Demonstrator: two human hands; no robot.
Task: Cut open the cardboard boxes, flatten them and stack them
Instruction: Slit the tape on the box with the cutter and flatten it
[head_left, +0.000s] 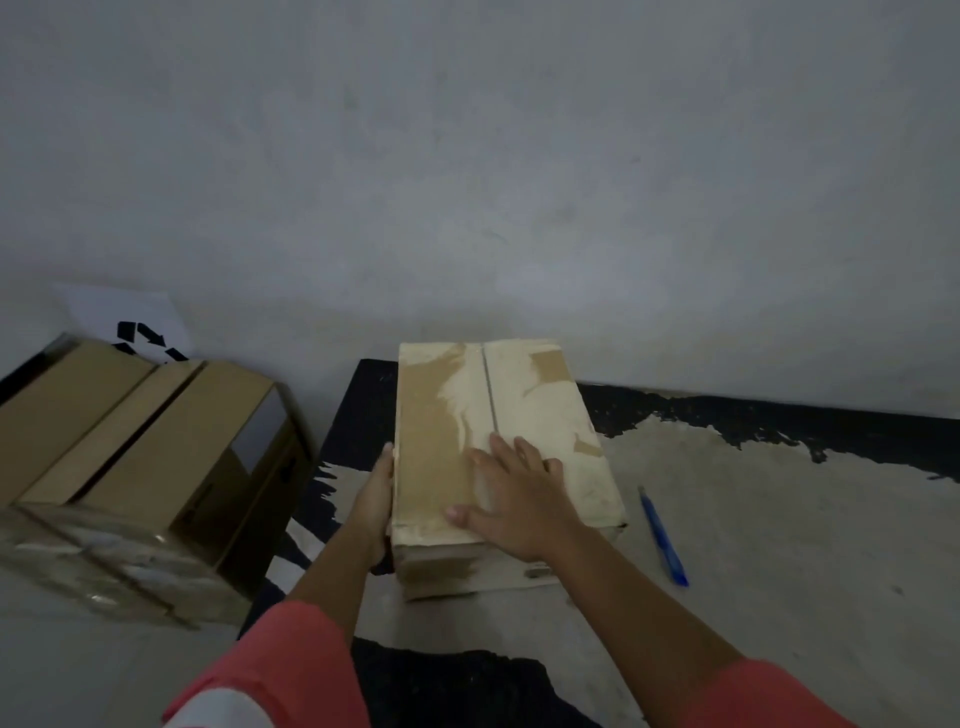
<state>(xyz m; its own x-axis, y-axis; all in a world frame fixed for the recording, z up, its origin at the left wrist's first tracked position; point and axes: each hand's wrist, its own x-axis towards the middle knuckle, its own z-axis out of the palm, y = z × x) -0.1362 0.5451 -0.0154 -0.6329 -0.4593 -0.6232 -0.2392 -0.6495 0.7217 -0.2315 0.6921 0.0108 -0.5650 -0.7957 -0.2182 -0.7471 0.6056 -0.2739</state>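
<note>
Fingers of right hand flat on box top, left hand flat against its side; likely light, stiff, grippable by sides.

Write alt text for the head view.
A person's right hand lies flat on top of a pale taped cardboard box on the floor, left hand against its left side. A blue pen-shaped tool lies to its right; a larger brown box stands at left.

The worn black counter (its coating peeled pale) carried a taped cardboard box and a blue pen.
</note>
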